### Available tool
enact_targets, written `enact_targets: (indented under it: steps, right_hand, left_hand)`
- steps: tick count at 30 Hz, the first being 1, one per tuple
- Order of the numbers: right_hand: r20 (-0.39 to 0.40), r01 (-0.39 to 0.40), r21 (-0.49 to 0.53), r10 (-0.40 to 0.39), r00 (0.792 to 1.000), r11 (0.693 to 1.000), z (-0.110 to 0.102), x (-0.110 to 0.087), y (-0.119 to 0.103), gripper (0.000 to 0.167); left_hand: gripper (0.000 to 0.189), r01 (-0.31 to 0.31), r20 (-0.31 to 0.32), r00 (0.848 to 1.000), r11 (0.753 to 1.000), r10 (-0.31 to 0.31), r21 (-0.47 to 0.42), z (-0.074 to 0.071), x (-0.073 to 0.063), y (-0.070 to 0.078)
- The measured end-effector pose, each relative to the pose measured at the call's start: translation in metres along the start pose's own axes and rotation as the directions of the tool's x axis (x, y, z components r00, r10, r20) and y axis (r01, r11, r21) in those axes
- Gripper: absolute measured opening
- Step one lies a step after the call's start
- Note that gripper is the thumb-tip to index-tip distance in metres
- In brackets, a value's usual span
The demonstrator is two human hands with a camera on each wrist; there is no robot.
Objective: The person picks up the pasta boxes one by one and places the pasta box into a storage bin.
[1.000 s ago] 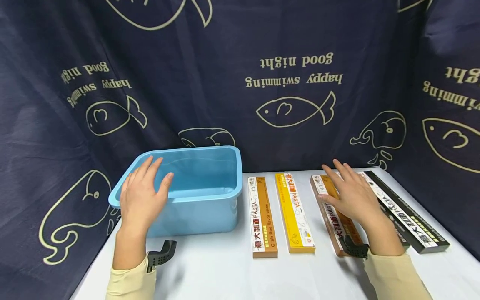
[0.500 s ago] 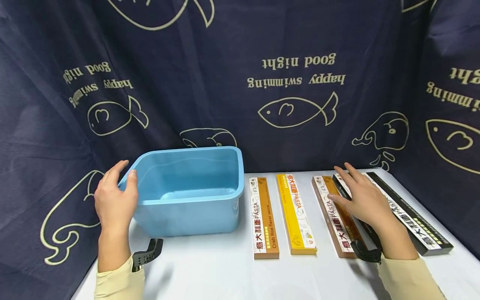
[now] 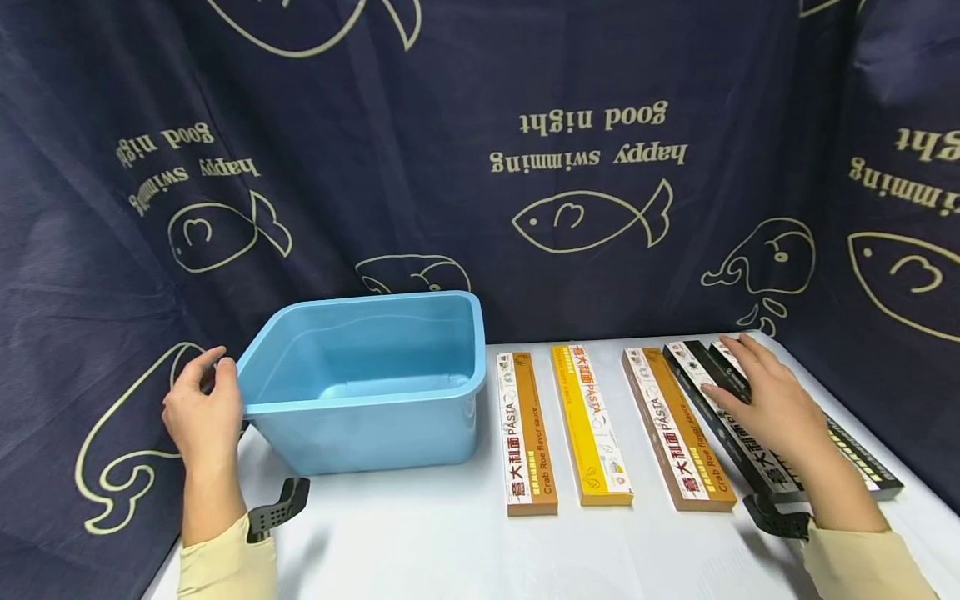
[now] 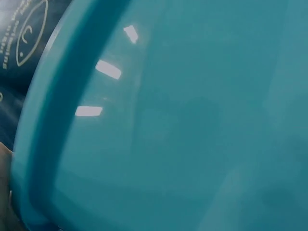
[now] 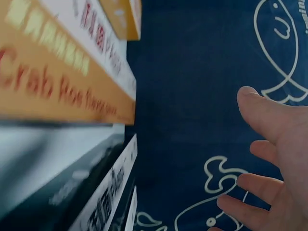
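Observation:
My left hand point(image 3: 202, 412) is beside the left rim of a light blue plastic bin point(image 3: 375, 437), fingers bent loosely and thumb close to the rim. In the left wrist view, part of that hand point(image 4: 6, 187) shows just outside the bin's rim point(image 4: 45, 125). My right hand point(image 3: 776, 408) hovers with spread fingers over two black-and-white pasta boxes point(image 3: 723, 425) at the right and partly hides them. Its thumb and fingers point(image 5: 262, 113) hold nothing in the right wrist view. Left of them lies an orange-brown crab roe pasta box point(image 3: 678, 429).
Another crab roe pasta box point(image 3: 528, 433) and a yellow pasta box point(image 3: 592, 425) lie between the bin and the right-hand boxes on the white table point(image 3: 420, 542). A dark blue fish-print curtain point(image 3: 420, 167) stands behind and at both sides.
My left hand has moved left and slightly down, from over the bin to outside its left rim. My right hand has shifted right, from the crab roe box to over the black boxes.

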State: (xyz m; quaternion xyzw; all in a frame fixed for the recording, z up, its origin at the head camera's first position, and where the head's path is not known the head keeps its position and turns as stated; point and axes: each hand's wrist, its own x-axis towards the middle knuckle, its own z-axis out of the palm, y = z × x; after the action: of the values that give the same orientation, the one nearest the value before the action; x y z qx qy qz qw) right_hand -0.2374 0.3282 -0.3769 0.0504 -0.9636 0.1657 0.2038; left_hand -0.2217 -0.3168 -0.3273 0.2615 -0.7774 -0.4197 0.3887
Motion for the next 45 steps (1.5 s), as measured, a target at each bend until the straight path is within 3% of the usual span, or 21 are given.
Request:
enact_targets:
  steps: [2,4,6,10,13,16,20,25,30,39,45]
  right_hand:
    - [-0.008,-0.008,-0.007,0.008,1.0,1.0,-0.001,-0.001,0.005,0.082]
    - [-0.007,-0.021,-0.015,0.021,1.0,1.0,-0.002,-0.002,0.011,0.082]
    - [-0.003,-0.04,-0.024,0.04,0.999,0.999,-0.004,-0.005,0.018,0.082]
    - [0.012,-0.086,-0.019,0.086,0.996,0.996,-0.007,-0.009,0.03,0.084]
    - [0.016,-0.102,-0.003,0.103,0.995,0.995,-0.009,-0.013,0.039,0.085]
    - [0.021,-0.119,0.005,0.119,0.993,0.993,-0.011,-0.016,0.048,0.085]
    - [0.031,-0.156,-0.002,0.156,0.987,0.988,-0.012,-0.022,0.059,0.085]
    - [0.037,-0.181,-0.002,0.181,0.983,0.983,-0.011,-0.031,0.076,0.086]
    - [0.059,-0.232,0.004,0.231,0.971,0.973,-0.01,-0.041,0.091,0.087]
    - [0.128,-0.297,0.015,0.293,0.948,0.955,-0.01,-0.066,0.118,0.095]
    - [0.159,-0.343,0.087,0.327,0.932,0.935,-0.001,-0.078,0.127,0.103]
  left_hand:
    - [0.038,0.037,0.003,0.999,0.999,-0.037,-0.031,0.002,0.001,-0.003]
    - [0.035,0.078,0.038,0.997,0.988,-0.074,-0.133,0.003,0.001,-0.006]
    - [0.033,0.132,0.093,0.99,0.95,-0.11,-0.284,0.006,0.002,-0.008]
    - [0.031,0.232,0.201,0.968,0.837,-0.15,-0.496,0.01,0.003,-0.013]
    - [0.032,0.241,0.238,0.963,0.807,-0.129,-0.539,0.011,0.003,-0.016]
    - [0.035,0.207,0.252,0.965,0.797,-0.072,-0.568,0.013,0.003,-0.02]
    - [0.04,0.117,0.248,0.968,0.815,0.034,-0.567,0.014,0.005,-0.023]
    - [0.043,0.043,0.244,0.963,0.828,0.115,-0.56,0.016,0.006,-0.025]
    - [0.045,0.013,0.217,0.966,0.815,0.138,-0.579,0.018,0.006,-0.026]
    - [0.05,0.058,0.224,0.968,0.763,0.115,-0.643,0.022,0.005,-0.029]
    - [0.048,0.025,0.195,0.972,0.769,0.13,-0.639,0.02,0.006,-0.035]
